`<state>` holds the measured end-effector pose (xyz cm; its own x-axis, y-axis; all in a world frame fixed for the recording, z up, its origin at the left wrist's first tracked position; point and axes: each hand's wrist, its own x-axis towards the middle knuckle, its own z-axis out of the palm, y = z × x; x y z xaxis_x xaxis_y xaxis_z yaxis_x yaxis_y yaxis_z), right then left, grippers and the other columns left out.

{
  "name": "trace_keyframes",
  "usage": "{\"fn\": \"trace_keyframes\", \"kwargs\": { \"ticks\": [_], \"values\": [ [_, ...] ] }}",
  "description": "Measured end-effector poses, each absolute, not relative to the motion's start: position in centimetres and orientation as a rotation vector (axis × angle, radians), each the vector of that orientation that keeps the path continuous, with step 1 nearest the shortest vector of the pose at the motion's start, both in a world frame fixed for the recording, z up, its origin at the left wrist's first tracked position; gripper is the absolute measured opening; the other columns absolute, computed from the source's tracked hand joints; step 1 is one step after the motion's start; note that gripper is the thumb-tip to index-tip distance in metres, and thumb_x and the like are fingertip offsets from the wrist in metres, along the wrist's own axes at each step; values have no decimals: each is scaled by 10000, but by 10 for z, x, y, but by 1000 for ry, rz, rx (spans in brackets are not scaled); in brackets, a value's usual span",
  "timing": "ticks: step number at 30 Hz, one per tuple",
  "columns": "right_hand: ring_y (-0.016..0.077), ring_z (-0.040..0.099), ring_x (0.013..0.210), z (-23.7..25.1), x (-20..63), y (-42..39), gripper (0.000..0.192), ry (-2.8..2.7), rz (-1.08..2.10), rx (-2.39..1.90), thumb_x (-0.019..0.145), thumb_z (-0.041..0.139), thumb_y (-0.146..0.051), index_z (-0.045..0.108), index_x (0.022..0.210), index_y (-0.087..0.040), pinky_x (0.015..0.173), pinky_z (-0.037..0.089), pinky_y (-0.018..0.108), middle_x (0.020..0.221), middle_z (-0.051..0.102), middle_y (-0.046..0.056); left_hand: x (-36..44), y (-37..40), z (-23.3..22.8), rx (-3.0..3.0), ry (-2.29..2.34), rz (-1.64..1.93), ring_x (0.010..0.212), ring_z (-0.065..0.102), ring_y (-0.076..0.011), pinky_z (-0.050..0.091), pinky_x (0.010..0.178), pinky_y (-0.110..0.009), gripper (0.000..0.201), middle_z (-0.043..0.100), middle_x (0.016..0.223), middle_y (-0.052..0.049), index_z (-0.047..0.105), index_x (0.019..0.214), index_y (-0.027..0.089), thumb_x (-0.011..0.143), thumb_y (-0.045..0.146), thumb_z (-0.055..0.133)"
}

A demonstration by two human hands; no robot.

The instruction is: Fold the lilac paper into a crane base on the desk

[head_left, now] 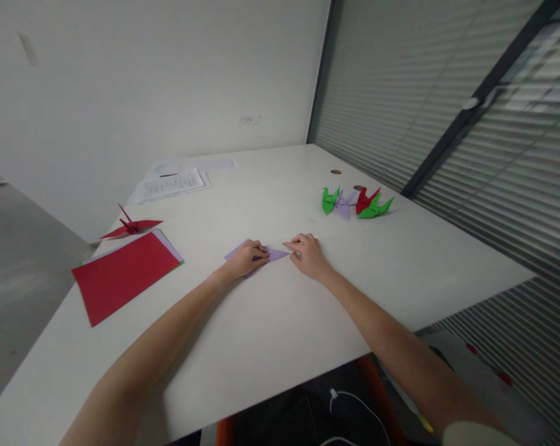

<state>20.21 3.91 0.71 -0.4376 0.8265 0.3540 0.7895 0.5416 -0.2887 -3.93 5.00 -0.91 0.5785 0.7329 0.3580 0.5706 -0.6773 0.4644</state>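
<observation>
A folded piece of light purple paper [278, 254] lies flat on the white table, its narrow point toward the right. My left hand [249, 258] rests on its middle with the fingers curled, holding it down and covering part of it. My right hand [308, 255] is at the paper's pointed right end. Its index finger and thumb are apart, with the tip of the paper close to them; the other fingers are bent. Whether the thumb touches that tip I cannot tell.
A stack of coloured sheets with red on top [126, 275] lies at left, a red paper crane [130, 227] behind it. Printed papers [173, 184] lie farther back. Several folded cranes, including a green one [375, 208], stand at right. The table's front edge is near me.
</observation>
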Motion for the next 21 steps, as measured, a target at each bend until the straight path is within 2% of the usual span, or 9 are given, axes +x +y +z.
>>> {"fn": "trace_keyframes", "kwargs": {
  "ticks": [2, 7, 14, 17, 19, 21],
  "values": [
    [251, 446, 1028, 8, 199, 37, 395, -2402, 80, -1280, 837, 563, -164, 689, 1187, -297, 888, 341, 391, 1080, 614, 75, -39, 51, -9, 2523, 1053, 780, 918, 623, -194, 474, 903, -347, 160, 675, 935, -72, 766, 932, 231, 881, 295, 630],
    [282, 403, 1074, 11, 198, 35, 352, -2484, -3, -1312, 836, 578, -192, 723, 1110, -359, 899, 311, 430, 1102, 610, 68, -43, 53, -9, 2525, 1017, 778, 974, 617, -198, 482, 905, -330, 208, 664, 1050, -87, 761, 968, 219, 895, 336, 605],
    [293, 382, 1111, 13, 197, 34, 305, -2450, -57, -1329, 829, 597, -226, 745, 1064, -352, 934, 287, 455, 1089, 608, 73, -49, 47, -7, 2588, 1010, 689, 1088, 593, -209, 448, 964, -349, 275, 645, 1194, -97, 721, 1084, 224, 938, 350, 525],
    [304, 368, 1141, 14, 196, 36, 234, -2391, -88, -1357, 858, 589, -292, 768, 1005, -323, 961, 269, 477, 1113, 608, 80, -39, 32, 5, 2662, 1160, 650, 1185, 534, -262, 398, 982, -415, 327, 636, 1231, -99, 679, 1165, 236, 936, 408, 522],
    [313, 356, 1168, 12, 198, 41, 232, -2332, -83, -1404, 884, 563, -335, 780, 961, -304, 977, 264, 492, 1155, 601, 84, -28, 19, 17, 2706, 1134, 556, 1150, 552, -273, 388, 962, -416, 483, 630, 1229, -123, 605, 1266, 218, 896, 524, 549],
    [318, 359, 1185, 9, 202, 48, 249, -2274, -24, -1455, 895, 545, -336, 777, 976, -299, 980, 284, 493, 1215, 581, 84, -16, 8, 28, 2767, 1012, 413, 1059, 584, -247, 394, 912, -383, 508, 657, 1128, -111, 578, 1283, 218, 918, 559, 483]
  ]
}}
